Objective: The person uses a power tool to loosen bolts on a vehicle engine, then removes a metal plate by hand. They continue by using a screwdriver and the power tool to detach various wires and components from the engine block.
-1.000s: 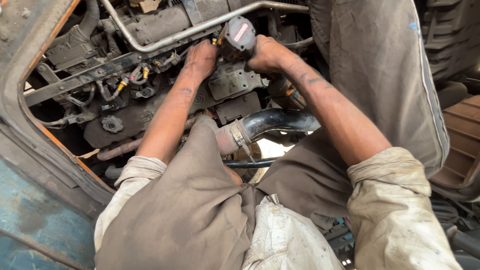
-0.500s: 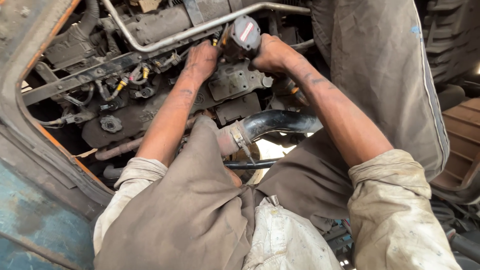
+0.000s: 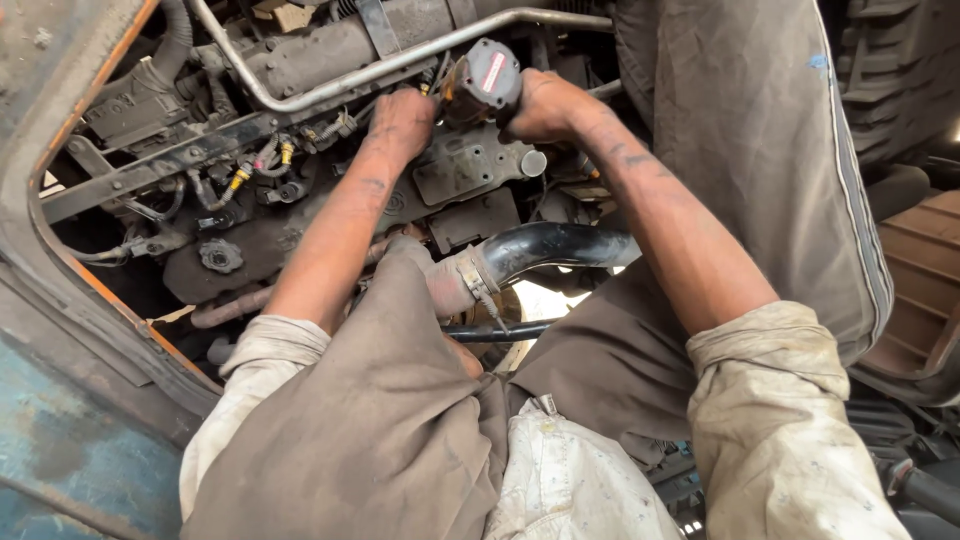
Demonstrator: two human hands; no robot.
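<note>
Right hand [image 3: 545, 105] grip is closed around the power tool [image 3: 480, 80]; left hand [image 3: 400, 120] grip steadies its nose against the engine [image 3: 300, 50].

The power tool [image 3: 480, 82] looks like dark, dull plastic with a shiny red sticker. The long pipe [image 3: 400, 60] is bare grey metal, a bit shiny. The bent hose [image 3: 545, 248] is smooth, glossy black rubber. The engine [image 3: 260, 235] is rough, greasy metal. The sleeves [image 3: 770, 400] are soft, stained cloth. The body panel [image 3: 60, 450] is scratched blue painted metal.
</note>
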